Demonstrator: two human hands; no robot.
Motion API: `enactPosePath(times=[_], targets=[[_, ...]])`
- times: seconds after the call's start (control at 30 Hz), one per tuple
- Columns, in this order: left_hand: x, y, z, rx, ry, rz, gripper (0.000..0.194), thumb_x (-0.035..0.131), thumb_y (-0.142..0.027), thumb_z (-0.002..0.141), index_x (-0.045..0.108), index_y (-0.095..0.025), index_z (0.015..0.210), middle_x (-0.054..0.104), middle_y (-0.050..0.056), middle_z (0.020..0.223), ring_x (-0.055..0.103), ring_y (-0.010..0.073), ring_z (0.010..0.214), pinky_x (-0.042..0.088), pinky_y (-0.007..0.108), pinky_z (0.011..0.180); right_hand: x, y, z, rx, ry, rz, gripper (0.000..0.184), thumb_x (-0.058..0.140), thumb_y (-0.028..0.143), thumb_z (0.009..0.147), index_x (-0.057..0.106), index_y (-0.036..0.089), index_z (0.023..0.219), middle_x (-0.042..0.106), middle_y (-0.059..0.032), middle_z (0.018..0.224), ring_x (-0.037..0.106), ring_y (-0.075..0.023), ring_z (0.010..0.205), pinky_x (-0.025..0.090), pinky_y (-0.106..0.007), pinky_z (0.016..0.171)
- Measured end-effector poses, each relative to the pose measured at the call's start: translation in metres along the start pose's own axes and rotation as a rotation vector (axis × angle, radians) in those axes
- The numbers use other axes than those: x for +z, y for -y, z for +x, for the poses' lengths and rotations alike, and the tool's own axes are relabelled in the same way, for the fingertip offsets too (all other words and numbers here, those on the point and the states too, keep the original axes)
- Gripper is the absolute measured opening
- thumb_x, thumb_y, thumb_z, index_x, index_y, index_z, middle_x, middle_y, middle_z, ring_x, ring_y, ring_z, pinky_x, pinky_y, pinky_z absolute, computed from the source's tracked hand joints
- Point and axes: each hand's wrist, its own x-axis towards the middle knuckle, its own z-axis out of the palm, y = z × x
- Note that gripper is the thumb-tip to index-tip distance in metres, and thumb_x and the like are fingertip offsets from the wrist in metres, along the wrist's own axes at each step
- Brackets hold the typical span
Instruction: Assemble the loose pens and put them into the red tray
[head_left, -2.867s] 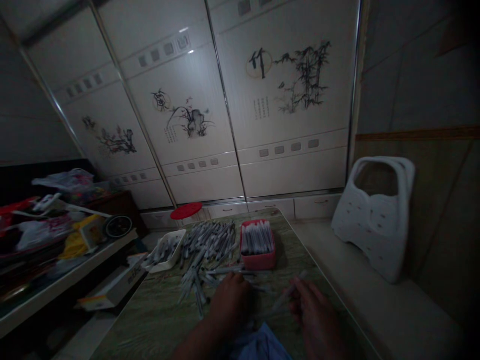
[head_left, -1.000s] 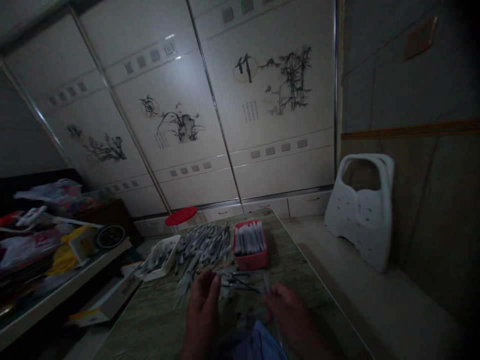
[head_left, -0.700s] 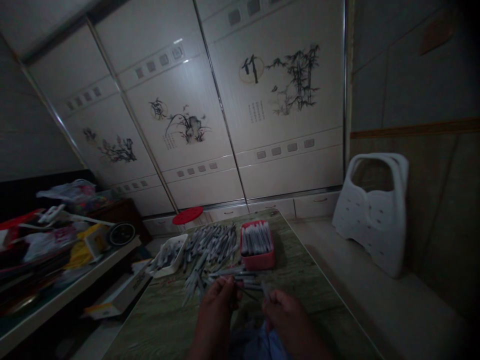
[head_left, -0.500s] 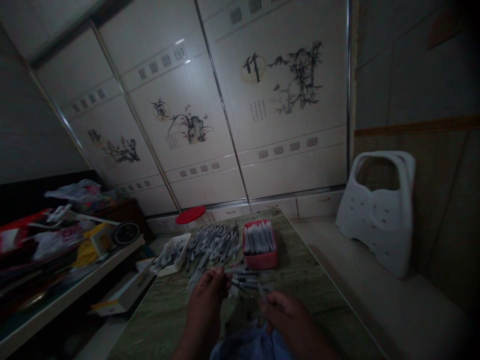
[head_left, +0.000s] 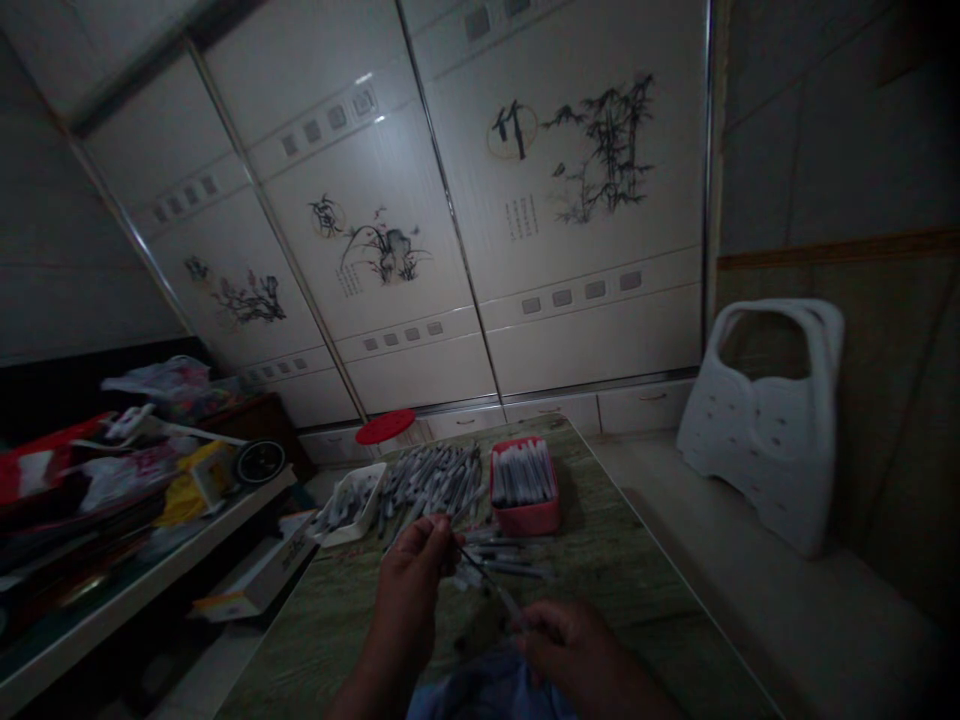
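Now, left hand [head_left: 416, 558] pinching thin rod [head_left: 475, 566], right hand [head_left: 568, 640] holding translucent tube [head_left: 511, 605]

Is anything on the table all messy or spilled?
Yes, a bit messy. A heap of loose pens lies every which way on the table, between the white tray and the pink box, where other pens stand upright. Some tray pens poke over its edge. I can't see anything broken, but it's dim.

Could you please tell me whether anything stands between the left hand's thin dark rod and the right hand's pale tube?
Nothing visible does: the rod in the left hand meets or nearly meets the tube in the right hand.
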Motion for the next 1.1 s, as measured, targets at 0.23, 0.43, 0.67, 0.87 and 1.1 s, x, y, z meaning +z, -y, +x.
enactPosePath(times=[0.23, 0.43, 0.67, 0.87, 1.1], targets=[[0.007, 0.002, -0.005, 0.000, 0.098, 0.040, 0.036, 0.082, -0.051, 0.083, 0.071, -0.018, 0.091, 0.071, 0.002, 0.074, 0.054, 0.0127, 0.063, 0.041, 0.025, 0.060, -0.001, 0.006, -0.003, 0.018, 0.037, -0.011, 0.023, 0.063, 0.034, 0.083, 0.078, 0.017, 0.087, 0.069, -0.0006, 0.069, 0.065, -0.0189, 0.068, 0.043, -0.028, 0.063], [0.019, 0.008, -0.014, -0.023, 0.174, 0.067, 0.067, 0.086, -0.051, 0.076, 0.062, -0.018, 0.129, 0.074, 0.002, 0.071, 0.060, 0.0174, 0.061, 0.044, 0.028, 0.060, 0.000, 0.007, -0.005, 0.042, 0.033, -0.022, 0.020, 0.063, 0.033, 0.085, 0.074, 0.017, 0.081, 0.067, 0.0010, 0.068, 0.061, -0.0170, 0.067, 0.040, -0.028, 0.065], [0.026, 0.014, -0.025, 0.003, 0.288, 0.181, 0.045, 0.081, -0.057, 0.079, 0.080, -0.018, 0.101, 0.078, 0.008, 0.080, 0.064, 0.0217, 0.073, 0.047, 0.031, 0.068, 0.000, 0.010, -0.007, 0.040, 0.010, 0.034, 0.011, 0.062, 0.029, 0.084, 0.063, 0.020, 0.077, 0.062, 0.0031, 0.069, 0.060, -0.0170, 0.070, 0.040, -0.028, 0.066], [0.027, 0.013, -0.032, 0.038, 0.343, 0.253, 0.040, 0.075, -0.058, 0.087, 0.087, -0.020, 0.093, 0.080, 0.009, 0.087, 0.065, 0.0250, 0.081, 0.048, 0.033, 0.075, -0.003, 0.014, -0.007, 0.026, 0.004, 0.082, 0.009, 0.063, 0.029, 0.083, 0.064, 0.021, 0.082, 0.065, 0.0026, 0.072, 0.061, -0.0175, 0.071, 0.041, -0.028, 0.066], [0.016, 0.015, -0.035, -0.013, 0.226, 0.237, 0.048, 0.070, -0.065, 0.088, 0.083, -0.020, 0.099, 0.081, 0.011, 0.090, 0.069, 0.0262, 0.085, 0.049, 0.034, 0.075, -0.006, 0.024, -0.011, 0.064, -0.044, 0.121, 0.022, 0.060, 0.040, 0.090, 0.061, 0.020, 0.079, 0.064, 0.0015, 0.067, 0.047, -0.0130, 0.058, 0.034, -0.027, 0.059]])
